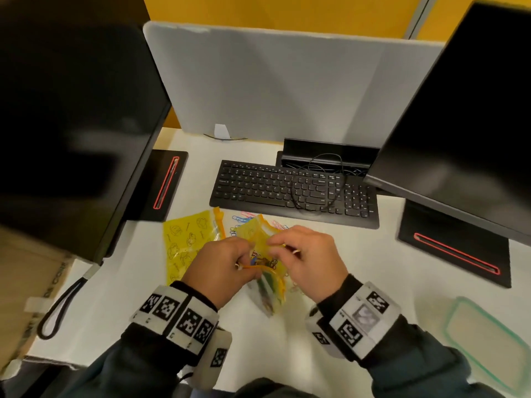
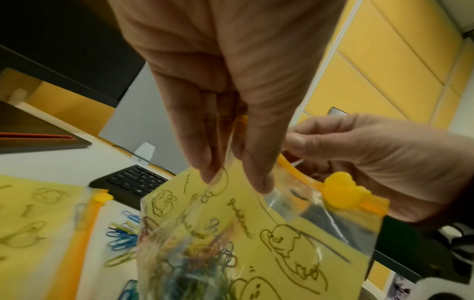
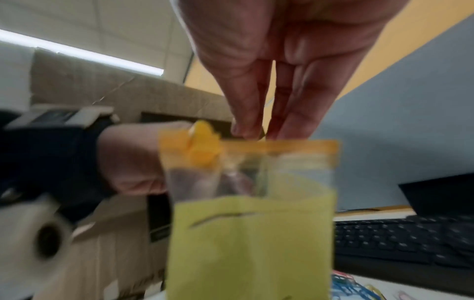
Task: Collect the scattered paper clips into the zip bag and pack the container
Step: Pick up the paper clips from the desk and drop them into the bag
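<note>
The head camera looks forward and down from above the desk (image 1: 359, 254), well apart from both hands. The left wrist camera sits very near the left hand (image 2: 218, 91) and faces along its fingers. The right wrist camera faces along the right hand (image 3: 277, 71) in the same manner. All three views share the zip bag (image 1: 265, 254) between the hands.

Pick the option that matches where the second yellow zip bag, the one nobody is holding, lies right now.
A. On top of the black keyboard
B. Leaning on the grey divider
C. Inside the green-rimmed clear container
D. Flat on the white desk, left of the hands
D: the unheld yellow printed zip bag lies flat on the white desk, left of both hands.
</note>
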Demonstrator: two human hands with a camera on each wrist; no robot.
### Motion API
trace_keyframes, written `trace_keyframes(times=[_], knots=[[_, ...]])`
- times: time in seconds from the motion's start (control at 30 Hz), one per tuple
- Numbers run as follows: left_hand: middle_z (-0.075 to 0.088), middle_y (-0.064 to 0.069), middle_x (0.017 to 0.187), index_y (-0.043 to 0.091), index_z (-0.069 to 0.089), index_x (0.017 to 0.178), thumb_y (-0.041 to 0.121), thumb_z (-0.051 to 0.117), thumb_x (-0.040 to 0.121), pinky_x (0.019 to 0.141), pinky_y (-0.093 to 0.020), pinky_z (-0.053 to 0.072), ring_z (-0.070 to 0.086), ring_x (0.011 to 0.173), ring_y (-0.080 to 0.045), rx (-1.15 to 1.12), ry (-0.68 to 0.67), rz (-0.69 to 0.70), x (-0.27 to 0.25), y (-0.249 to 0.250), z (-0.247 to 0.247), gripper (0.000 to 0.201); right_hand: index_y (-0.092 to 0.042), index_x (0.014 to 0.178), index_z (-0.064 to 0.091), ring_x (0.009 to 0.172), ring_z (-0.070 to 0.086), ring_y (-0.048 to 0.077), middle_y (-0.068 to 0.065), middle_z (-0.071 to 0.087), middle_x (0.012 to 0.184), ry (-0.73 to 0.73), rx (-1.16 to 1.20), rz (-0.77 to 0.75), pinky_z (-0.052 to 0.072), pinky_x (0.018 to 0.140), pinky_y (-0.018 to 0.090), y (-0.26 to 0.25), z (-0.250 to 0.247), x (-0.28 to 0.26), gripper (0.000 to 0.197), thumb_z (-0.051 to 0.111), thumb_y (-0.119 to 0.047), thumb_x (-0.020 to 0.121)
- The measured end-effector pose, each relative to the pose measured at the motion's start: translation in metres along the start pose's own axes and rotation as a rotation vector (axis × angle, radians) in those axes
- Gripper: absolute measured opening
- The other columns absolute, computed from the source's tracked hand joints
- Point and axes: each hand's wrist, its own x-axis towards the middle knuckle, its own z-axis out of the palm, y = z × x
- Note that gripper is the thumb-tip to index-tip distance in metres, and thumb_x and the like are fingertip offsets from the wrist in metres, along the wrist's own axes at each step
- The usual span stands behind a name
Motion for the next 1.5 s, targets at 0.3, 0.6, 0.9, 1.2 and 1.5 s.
trace_keyframes(times=[0.3, 0.6, 0.9, 1.2, 1.5], knots=[[0.071, -0.002, 0.098, 0.016, 0.044, 0.051, 0.015, 0.081, 0.063, 0.070, -0.006, 0.041, 0.056, 0.095, 0.005, -0.040, 0.083, -0.139, -0.024, -0.029, -0.013, 0.039, -0.012, 0.121, 0.044, 0.101, 0.059, 0.031, 0.011, 0.049, 0.118, -0.434, -0.418, 0.535, 0.046, 0.082, 0.029, 0.094, 0.022, -0.019, 0.055, 0.068, -0.008, 0.072], [0.063, 0.010, 0.091, 0.004, 0.051, 0.055, 0.014, 0.081, 0.062, 0.066, 0.005, 0.035, 0.055, 0.090, 0.009, -0.055, 0.088, -0.200, -0.013, -0.040, -0.011, 0.032, -0.030, 0.138, 0.030, 0.120, 0.038, 0.025, 0.000, 0.037, 0.133, -0.439, -0.394, 0.264, 0.045, 0.097, 0.039, 0.082, 0.063, 0.004, 0.067, 0.062, -0.038, 0.079], [0.064, 0.006, 0.094, 0.016, 0.045, 0.050, 0.014, 0.080, 0.063, 0.072, -0.006, 0.038, 0.056, 0.099, 0.000, -0.078, 0.056, -0.194, -0.002, -0.035, -0.005, 0.038, -0.011, 0.115, 0.056, 0.105, 0.054, 0.029, 0.013, 0.053, 0.113, -0.485, -0.511, 0.164, 0.046, 0.081, 0.033, 0.084, 0.064, 0.002, 0.028, 0.042, -0.010, 0.091], [0.068, 0.001, 0.107, 0.007, 0.052, 0.057, 0.017, 0.080, 0.064, 0.072, -0.005, 0.037, 0.054, 0.099, 0.000, -0.045, 0.028, -0.157, 0.010, -0.032, 0.001, 0.030, -0.011, 0.100, 0.062, 0.095, 0.059, 0.029, 0.010, 0.062, 0.101, -0.337, -0.449, 0.269, 0.041, 0.074, 0.027, 0.088, 0.037, 0.000, 0.021, 0.047, -0.008, 0.085], [0.068, -0.001, 0.110, 0.024, 0.040, 0.050, 0.017, 0.079, 0.064, 0.081, -0.024, 0.046, 0.055, 0.104, -0.002, -0.006, 0.003, -0.089, 0.017, -0.020, 0.001, 0.042, -0.041, 0.061, 0.062, 0.060, 0.057, 0.003, -0.022, 0.063, 0.062, 0.099, 0.231, 0.198, 0.055, 0.062, 0.031, 0.030, -0.005, 0.012, 0.039, 0.068, -0.004, 0.075]])
